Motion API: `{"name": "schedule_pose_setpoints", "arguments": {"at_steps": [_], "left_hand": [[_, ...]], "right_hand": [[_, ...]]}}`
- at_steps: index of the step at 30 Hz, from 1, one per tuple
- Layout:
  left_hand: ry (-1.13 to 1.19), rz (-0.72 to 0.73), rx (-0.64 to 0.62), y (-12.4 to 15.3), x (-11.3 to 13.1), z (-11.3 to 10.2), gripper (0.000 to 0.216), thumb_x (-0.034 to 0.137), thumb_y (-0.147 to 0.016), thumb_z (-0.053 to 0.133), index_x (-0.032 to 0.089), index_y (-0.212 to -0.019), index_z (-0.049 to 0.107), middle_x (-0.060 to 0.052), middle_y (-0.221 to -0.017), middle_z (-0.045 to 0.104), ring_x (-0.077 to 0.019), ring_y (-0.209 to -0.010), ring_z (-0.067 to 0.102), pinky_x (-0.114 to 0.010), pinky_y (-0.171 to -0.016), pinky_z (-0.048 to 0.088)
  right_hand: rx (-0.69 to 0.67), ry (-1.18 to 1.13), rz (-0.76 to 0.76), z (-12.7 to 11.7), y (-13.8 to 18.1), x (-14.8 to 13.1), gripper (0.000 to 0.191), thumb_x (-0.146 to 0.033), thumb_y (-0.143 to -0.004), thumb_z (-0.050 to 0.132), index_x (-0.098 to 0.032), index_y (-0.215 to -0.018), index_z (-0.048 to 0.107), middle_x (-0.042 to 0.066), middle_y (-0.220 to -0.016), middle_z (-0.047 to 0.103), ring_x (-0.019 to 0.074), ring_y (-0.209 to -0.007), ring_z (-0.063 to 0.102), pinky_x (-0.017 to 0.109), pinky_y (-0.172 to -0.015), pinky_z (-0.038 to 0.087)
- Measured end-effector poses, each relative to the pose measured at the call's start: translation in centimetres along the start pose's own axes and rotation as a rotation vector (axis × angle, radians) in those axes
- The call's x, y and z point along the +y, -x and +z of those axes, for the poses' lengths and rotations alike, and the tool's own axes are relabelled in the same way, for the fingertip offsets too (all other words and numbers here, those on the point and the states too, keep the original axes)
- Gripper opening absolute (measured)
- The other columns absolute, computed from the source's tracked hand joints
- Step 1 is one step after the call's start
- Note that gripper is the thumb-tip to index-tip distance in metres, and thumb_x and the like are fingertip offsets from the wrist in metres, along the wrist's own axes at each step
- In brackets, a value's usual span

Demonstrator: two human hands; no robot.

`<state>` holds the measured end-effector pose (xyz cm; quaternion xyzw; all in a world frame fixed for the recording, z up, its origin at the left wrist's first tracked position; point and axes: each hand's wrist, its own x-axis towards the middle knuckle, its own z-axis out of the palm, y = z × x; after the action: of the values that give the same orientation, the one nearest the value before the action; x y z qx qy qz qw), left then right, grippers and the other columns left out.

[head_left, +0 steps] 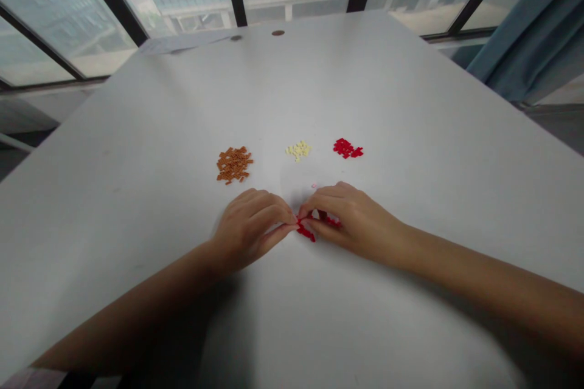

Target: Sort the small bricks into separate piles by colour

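My left hand (254, 223) is in a pinch, thumb and fingertips meeting at the left end of a small cluster of joined red pieces (306, 232). From the other side my right hand (349, 214) pinches the same cluster, its fingertips almost touching those of the left. More red shows beneath the right palm, partly covered by the fingers. The exact shape of the piece between the fingertips is too small to make out. Just beyond the right hand lies a tiny pinkish piece (314, 185).
Farther out on the white table (292, 91) lie a pile of brown rectangular pieces (234, 164), a small pale yellow pile (298, 150) and a red pile (347, 148). Windows line the far edge, with a blue curtain (529, 30) at the right.
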<state>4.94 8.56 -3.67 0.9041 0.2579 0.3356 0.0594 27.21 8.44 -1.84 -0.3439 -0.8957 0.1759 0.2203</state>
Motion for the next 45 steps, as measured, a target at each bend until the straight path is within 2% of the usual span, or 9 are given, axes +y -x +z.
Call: {"name": "schedule_pose_setpoints", "arguments": {"at_steps": [3,7,13,21,29,34,37,40,45], "left_hand": [[-0.035,-0.032,-0.014,0.1,-0.2,0.0,0.008,0.019,-0.088,0.067,0.02,-0.087,0.06,0.0,-0.085,0.07,-0.0149,-0.08,0.063,-0.029,-0.075,0.045],[-0.079,-0.094,-0.068,0.4,-0.6,-0.1,0.01,0.026,-0.084,0.071,0.02,-0.091,0.066,-0.004,-0.091,0.066,-0.0181,-0.082,0.061,-0.032,-0.075,0.043],[-0.09,-0.182,-0.133,0.5,-0.8,-0.3,0.015,0.027,-0.083,0.068,0.018,-0.095,0.067,-0.007,-0.096,0.063,-0.0209,-0.087,0.059,-0.035,-0.078,0.044],[-0.138,-0.199,-0.118,0.4,-0.9,-0.2,0.009,0.016,-0.082,0.061,0.017,-0.09,0.065,-0.007,-0.094,0.063,-0.0212,-0.086,0.059,-0.035,-0.078,0.043],[-0.28,-0.067,-0.133,0.1,-0.9,0.0,0.006,0.015,-0.087,0.059,0.018,-0.086,0.063,-0.005,-0.092,0.065,-0.0195,-0.083,0.057,-0.033,-0.072,0.04],[-0.339,-0.014,-0.116,0.0,-0.8,0.3,0.008,0.017,-0.093,0.057,0.017,-0.087,0.062,-0.005,-0.09,0.067,-0.0194,-0.082,0.057,-0.033,-0.072,0.039],[-0.346,-0.009,-0.064,-0.1,-0.4,0.2,0.008,0.018,-0.094,0.057,0.018,-0.088,0.061,-0.004,-0.089,0.068,-0.0189,-0.08,0.057,-0.033,-0.071,0.04],[-0.335,-0.025,0.002,-0.3,0.5,0.1,0.006,0.019,-0.094,0.057,0.018,-0.089,0.06,-0.004,-0.089,0.068,-0.019,-0.08,0.058,-0.033,-0.072,0.041],[-0.3,-0.096,0.037,-0.8,2.7,-0.3,0.003,0.017,-0.094,0.056,0.018,-0.091,0.058,-0.005,-0.09,0.068,-0.0202,-0.086,0.06,-0.034,-0.077,0.043]], "right_hand": [[0.07,0.243,0.019,-0.9,0.0,2.2,0.013,-0.02,-0.091,0.055,-0.019,-0.092,0.068,0.006,-0.083,0.073,0.0203,-0.075,0.065,0.035,-0.072,0.042],[0.196,0.572,0.178,-2.4,0.4,6.3,0.022,-0.028,-0.094,0.048,-0.02,-0.093,0.068,0.011,-0.089,0.074,0.025,-0.079,0.066,0.039,-0.072,0.039],[0.171,0.737,0.252,-2.6,1.1,9.1,0.029,-0.031,-0.094,0.04,-0.022,-0.086,0.067,0.01,-0.084,0.072,0.0253,-0.075,0.063,0.04,-0.072,0.037],[0.232,0.596,0.257,-2.2,1.1,8.4,0.027,-0.033,-0.092,0.042,-0.024,-0.085,0.066,0.009,-0.086,0.073,0.0243,-0.075,0.062,0.042,-0.073,0.035],[0.305,0.52,0.202,-1.5,1.2,7.5,0.022,-0.034,-0.093,0.047,-0.026,-0.084,0.065,0.006,-0.083,0.074,0.0234,-0.072,0.065,0.042,-0.074,0.039],[0.411,0.442,0.202,-1.4,1.8,8.0,0.015,-0.029,-0.09,0.052,-0.027,-0.085,0.065,0.003,-0.079,0.073,0.0215,-0.069,0.066,0.043,-0.073,0.043],[0.48,0.376,0.178,-1.3,2.0,7.9,0.012,-0.027,-0.089,0.054,-0.025,-0.084,0.066,0.006,-0.089,0.073,0.0199,-0.066,0.065,0.041,-0.068,0.046],[0.525,0.3,0.129,-1.1,2.1,6.4,0.011,-0.026,-0.089,0.057,-0.022,-0.086,0.067,0.009,-0.099,0.071,0.0174,-0.065,0.063,0.037,-0.065,0.049],[0.479,0.277,-0.076,-0.4,3.3,1.8,0.006,-0.018,-0.09,0.058,-0.02,-0.092,0.063,0.007,-0.094,0.071,0.0162,-0.072,0.065,0.033,-0.068,0.046]]}}
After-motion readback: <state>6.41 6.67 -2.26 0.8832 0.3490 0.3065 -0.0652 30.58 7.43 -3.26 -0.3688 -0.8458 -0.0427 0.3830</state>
